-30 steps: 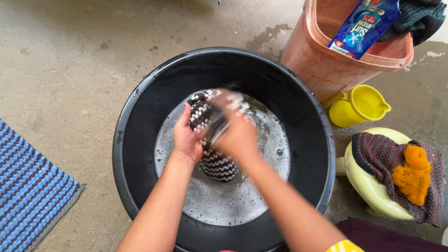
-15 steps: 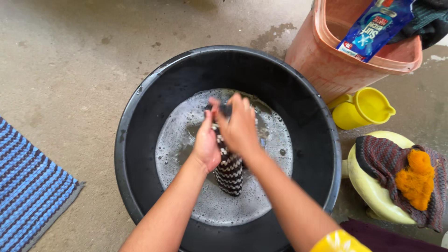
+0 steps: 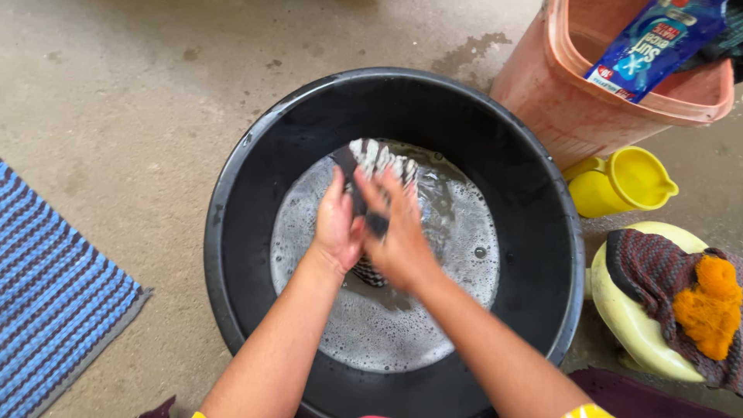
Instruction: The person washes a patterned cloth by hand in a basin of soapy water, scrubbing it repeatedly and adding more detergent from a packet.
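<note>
Head view, looking down. Both forearms enter from the bottom edge and meet at frame centre. Left hand [image 3: 337,224] and right hand [image 3: 398,236]: fingers of both closed around a black-and-white knitted cloth [image 3: 378,161], palms pressed toward each other with the cloth bunched between them. Upper end of the cloth sticks out above the fingers; a lower end shows just under the hands, touching the water.

Hands and cloth sit over the middle of a round black tub [image 3: 255,178] on the concrete floor [image 3: 139,85]. Tub holds shallow soapy water [image 3: 395,333], foam across the surface.

Left edge of frame: a blue-and-dark striped mat [image 3: 54,310] on the floor, apart from the tub.

Lower right: a pale yellow stool [image 3: 631,325] with a dark knitted cloth [image 3: 654,267] draped over it and an orange scrubber [image 3: 712,306] on top of that.

Right, mid-height: a yellow mug [image 3: 623,182], just beside the tub rim.

Upper right corner: an orange bucket [image 3: 573,108], with a blue detergent pouch [image 3: 654,46] lying across its rim. Wet patch on the floor beside the bucket.
</note>
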